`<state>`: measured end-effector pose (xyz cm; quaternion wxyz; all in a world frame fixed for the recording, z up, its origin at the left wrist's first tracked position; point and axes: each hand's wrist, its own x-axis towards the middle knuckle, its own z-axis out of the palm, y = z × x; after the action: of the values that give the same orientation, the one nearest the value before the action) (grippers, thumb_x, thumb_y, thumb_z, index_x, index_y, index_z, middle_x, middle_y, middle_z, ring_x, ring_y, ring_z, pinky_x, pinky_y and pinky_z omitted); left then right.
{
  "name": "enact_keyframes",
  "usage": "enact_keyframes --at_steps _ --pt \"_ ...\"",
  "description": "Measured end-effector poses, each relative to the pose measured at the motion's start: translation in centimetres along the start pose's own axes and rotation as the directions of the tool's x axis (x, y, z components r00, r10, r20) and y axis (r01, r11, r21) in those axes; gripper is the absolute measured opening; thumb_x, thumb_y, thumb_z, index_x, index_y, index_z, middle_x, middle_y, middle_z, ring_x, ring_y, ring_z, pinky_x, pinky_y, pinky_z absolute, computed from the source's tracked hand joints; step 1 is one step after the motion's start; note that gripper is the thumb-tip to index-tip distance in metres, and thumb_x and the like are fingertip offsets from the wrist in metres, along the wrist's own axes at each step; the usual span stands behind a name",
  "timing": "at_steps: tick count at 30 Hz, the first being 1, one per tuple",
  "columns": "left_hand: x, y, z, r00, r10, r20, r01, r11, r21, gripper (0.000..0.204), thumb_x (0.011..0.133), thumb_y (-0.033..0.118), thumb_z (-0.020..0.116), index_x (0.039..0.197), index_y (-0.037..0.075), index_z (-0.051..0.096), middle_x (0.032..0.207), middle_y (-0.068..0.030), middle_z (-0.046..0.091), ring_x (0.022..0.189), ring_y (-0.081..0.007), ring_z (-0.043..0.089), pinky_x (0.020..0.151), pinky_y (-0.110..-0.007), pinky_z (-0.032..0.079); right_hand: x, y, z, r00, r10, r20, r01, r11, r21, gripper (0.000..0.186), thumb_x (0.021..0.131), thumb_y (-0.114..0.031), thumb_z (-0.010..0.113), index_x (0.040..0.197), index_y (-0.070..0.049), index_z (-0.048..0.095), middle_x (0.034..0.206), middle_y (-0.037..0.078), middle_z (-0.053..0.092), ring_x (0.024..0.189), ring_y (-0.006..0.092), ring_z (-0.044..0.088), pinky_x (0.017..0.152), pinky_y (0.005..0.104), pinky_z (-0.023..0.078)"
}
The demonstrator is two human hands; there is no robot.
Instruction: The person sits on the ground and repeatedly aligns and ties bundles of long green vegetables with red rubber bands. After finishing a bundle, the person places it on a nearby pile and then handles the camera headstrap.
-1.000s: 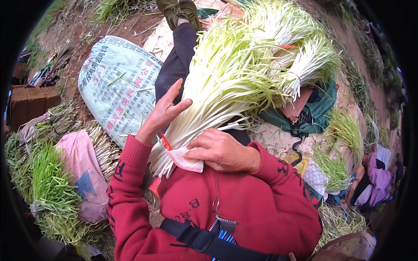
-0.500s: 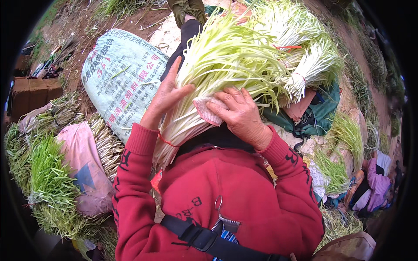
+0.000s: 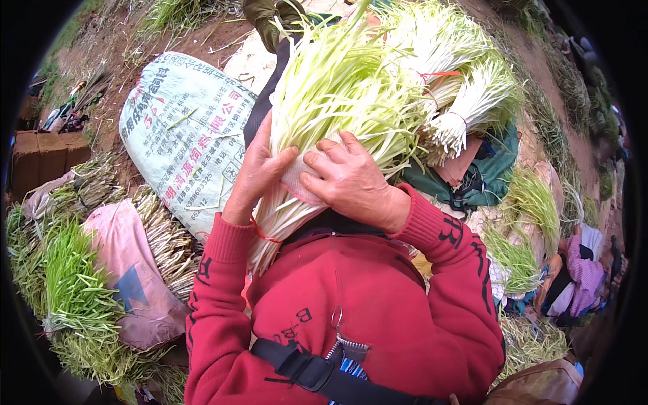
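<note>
A large bunch of long pale yellow-green leafy stalks lies across my lap, with a red tie round its white lower part. My left hand grips the bunch along its left side, thumb over the stalks. My right hand holds a small pale pink mesh cloth against the middle of the bunch, its fingers curled over the cloth.
A printed pale woven sack lies left, above green bundles and a pink sack. More tied white bundles rest upper right on dark green fabric. Loose greens and piled clothing lie far right.
My right hand and the cloth have moved up the bunch from its lower end to its middle. My left hand, spread a second ago, now wraps the bunch's side.
</note>
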<state>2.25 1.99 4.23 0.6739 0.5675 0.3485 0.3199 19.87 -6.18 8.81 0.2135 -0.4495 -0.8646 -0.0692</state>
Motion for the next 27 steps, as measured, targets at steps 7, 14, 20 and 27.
enact_keyframes --at_steps 7,14,20,27 --pt "0.1 0.0 -0.6 0.997 -0.042 -0.063 0.044 0.999 0.031 0.084 0.082 0.004 0.064 0.151 -0.003 0.016 0.146 -0.0158 0.038 0.132 -0.0206 0.04 0.109 -0.03 0.03 -1.4 17.7 3.6 0.867 0.436 0.242 -0.286 0.832 -0.475 0.017 0.083 -0.034 0.062 0.091 -0.022 0.07 0.083 0.0 0.064 0.083 0.0199 0.061 0.076 0.0414 0.044" --pt "0.0 -2.2 -3.4 0.975 -0.222 -0.032 0.192 0.902 -0.388 0.093 0.087 0.049 0.066 0.15 -0.001 0.018 0.147 -0.0174 0.038 0.131 -0.0239 0.045 0.107 -0.035 0.039 -5.9 25.3 -2.5 0.625 0.756 0.197 -0.488 0.575 -0.657 0.022 0.086 -0.013 0.057 0.103 -0.019 0.07 0.099 0.007 0.064 0.093 0.0269 0.062 0.077 0.0428 0.049" --pt "0.3 -0.3 -1.1 0.886 -0.413 0.21 0.463 0.811 -0.359 0.08 0.09 0.047 0.064 0.146 0.003 0.029 0.139 -0.0118 0.047 0.12 -0.0189 0.053 0.1 -0.033 0.045 -4.6 15.7 -5.5 0.765 0.624 -0.157 -0.572 0.771 0.28 0.038 0.082 0.007 0.052 0.115 -0.007 0.064 0.106 0.011 0.066 0.095 0.0294 0.064 0.081 0.037 0.052" --pt "2.0 -1.1 0.0 0.952 -0.196 0.235 0.232 0.963 -0.136 0.082 0.082 0.023 0.073 0.147 0.003 0.027 0.145 -0.0126 0.04 0.131 -0.0186 0.04 0.107 -0.031 0.035 6.0 3.7 0.0 0.994 0.024 -0.102 0.019 0.917 0.398 0.027 0.076 -0.009 0.062 0.103 -0.009 0.063 0.095 0.008 0.064 0.084 0.0258 0.063 0.073 0.0347 0.052"
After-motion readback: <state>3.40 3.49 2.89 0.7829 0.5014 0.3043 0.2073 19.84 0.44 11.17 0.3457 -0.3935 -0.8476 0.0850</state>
